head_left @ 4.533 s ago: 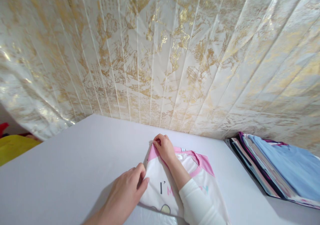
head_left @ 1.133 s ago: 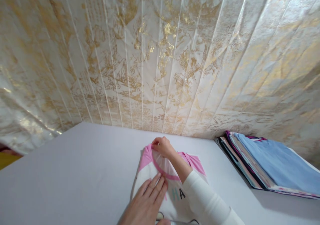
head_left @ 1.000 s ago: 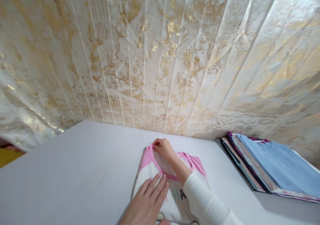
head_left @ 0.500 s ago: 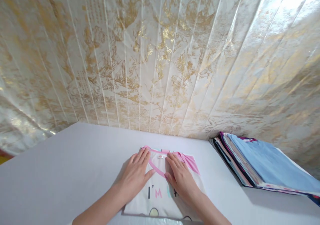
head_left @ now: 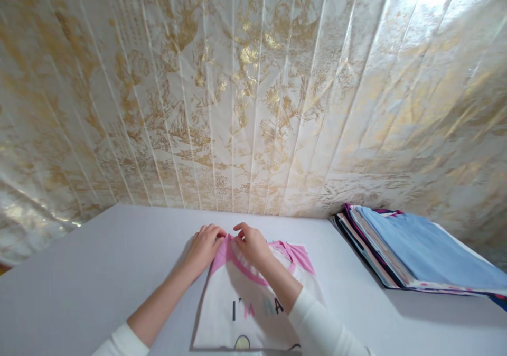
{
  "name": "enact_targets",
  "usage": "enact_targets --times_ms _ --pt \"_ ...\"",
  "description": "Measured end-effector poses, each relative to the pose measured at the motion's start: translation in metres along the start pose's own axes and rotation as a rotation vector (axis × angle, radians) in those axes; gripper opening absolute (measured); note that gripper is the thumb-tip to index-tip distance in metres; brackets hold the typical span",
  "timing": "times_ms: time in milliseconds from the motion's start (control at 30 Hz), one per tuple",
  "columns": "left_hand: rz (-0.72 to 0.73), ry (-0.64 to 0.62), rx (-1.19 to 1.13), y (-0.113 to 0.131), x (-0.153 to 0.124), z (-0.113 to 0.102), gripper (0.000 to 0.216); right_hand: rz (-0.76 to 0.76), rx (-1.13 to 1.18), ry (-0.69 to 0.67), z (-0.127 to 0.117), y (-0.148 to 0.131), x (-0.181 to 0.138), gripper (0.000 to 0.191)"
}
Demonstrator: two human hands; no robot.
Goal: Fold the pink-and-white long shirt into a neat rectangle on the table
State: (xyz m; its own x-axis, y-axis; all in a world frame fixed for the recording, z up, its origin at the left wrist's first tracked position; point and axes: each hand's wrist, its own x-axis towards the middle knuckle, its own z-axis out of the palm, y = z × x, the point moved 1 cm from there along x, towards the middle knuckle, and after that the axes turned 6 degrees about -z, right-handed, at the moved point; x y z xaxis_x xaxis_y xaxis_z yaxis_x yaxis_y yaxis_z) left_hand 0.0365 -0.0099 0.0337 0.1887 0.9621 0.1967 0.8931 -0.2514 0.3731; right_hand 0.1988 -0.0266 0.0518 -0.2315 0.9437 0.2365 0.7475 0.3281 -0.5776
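A folded white T-shirt point(head_left: 216, 319) with pink shoulders, a pink collar band and printed letters lies flat in front of me. At its far left shoulder corner, my left hand point(head_left: 206, 245) is closed, the fingertips pinching the pink fabric. My right hand point(head_left: 251, 246) reaches across the neck opening and pinches the collar close beside the left hand, its index finger lifted. The right forearm and its white sleeve cover part of the lettering and the shirt's right side.
A stack of folded clothes point(head_left: 431, 253), light blue on top, sits on the white table point(head_left: 99, 292) at the right. Behind the table's far edge hangs a shiny white and gold patterned sheet point(head_left: 237, 108).
Both hands have gone from lying flat on the shirt to pinching its far left shoulder and collar. The right hand moved left. The pink left shoulder now shows more, and the view shifted slightly.
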Motion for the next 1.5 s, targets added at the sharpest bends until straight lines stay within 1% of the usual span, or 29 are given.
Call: enact_targets --times_ms 100,200,300,467,633,767,833,933,1000,1067,1167,1267,1333,1400,1467,1500 --pt "-0.006 -0.02 -0.009 -0.002 0.002 0.002 0.018 0.069 0.001 -0.001 0.018 -0.004 0.016 0.029" --pt "-0.014 -0.058 -0.033 -0.007 0.006 0.005 0.022 0.112 0.037 0.016 0.026 -0.004 0.02 0.028" --pt "-0.016 -0.098 -0.056 -0.011 0.009 0.005 0.026 0.1 0.123 0.044 0.028 0.002 0.021 0.026" --pt "-0.016 -0.129 -0.051 -0.01 0.01 0.002 0.023 0.054 0.201 0.07 0.03 0.015 0.021 0.025" --pt "-0.049 -0.09 0.007 -0.005 0.009 0.0 0.019 0.054 0.203 0.076 0.034 0.013 0.017 0.022" --pt "-0.074 -0.027 0.085 0.001 0.006 0.003 0.013 0.04 0.079 0.092 0.038 0.005 0.014 0.023" --pt "-0.075 0.001 0.104 0.002 0.005 0.004 0.011 0.01 0.069 0.096 0.037 0.004 0.013 0.025" --pt "-0.068 0.038 0.114 0.002 0.003 0.001 0.017 -0.037 0.137 0.112 0.026 0.007 0.007 0.032" --pt "-0.065 0.065 0.124 0.003 0.001 -0.005 0.023 -0.08 0.172 0.127 0.011 0.012 -0.003 0.035" --pt "-0.054 0.083 0.141 0.008 -0.005 -0.012 0.03 -0.12 0.171 0.148 -0.01 0.019 -0.018 0.035" --pt "0.008 0.065 0.166 0.022 -0.022 -0.015 0.038 -0.122 0.085 0.208 -0.044 0.038 -0.046 0.039" --pt "0.12 0.008 0.219 0.037 -0.043 -0.002 0.041 -0.096 -0.057 0.29 -0.068 0.066 -0.077 0.043" --pt "0.169 -0.011 0.268 0.042 -0.054 0.014 0.053 -0.089 -0.137 0.338 -0.073 0.084 -0.094 0.043" --pt "0.185 0.001 0.302 0.043 -0.061 0.029 0.061 -0.093 -0.201 0.352 -0.069 0.1 -0.107 0.043" --pt "0.198 0.031 0.317 0.042 -0.063 0.04 0.063 -0.092 -0.272 0.31 -0.059 0.11 -0.113 0.044" --pt "0.204 0.049 0.316 0.041 -0.063 0.043 0.063 -0.085 -0.311 0.263 -0.054 0.114 -0.114 0.045"
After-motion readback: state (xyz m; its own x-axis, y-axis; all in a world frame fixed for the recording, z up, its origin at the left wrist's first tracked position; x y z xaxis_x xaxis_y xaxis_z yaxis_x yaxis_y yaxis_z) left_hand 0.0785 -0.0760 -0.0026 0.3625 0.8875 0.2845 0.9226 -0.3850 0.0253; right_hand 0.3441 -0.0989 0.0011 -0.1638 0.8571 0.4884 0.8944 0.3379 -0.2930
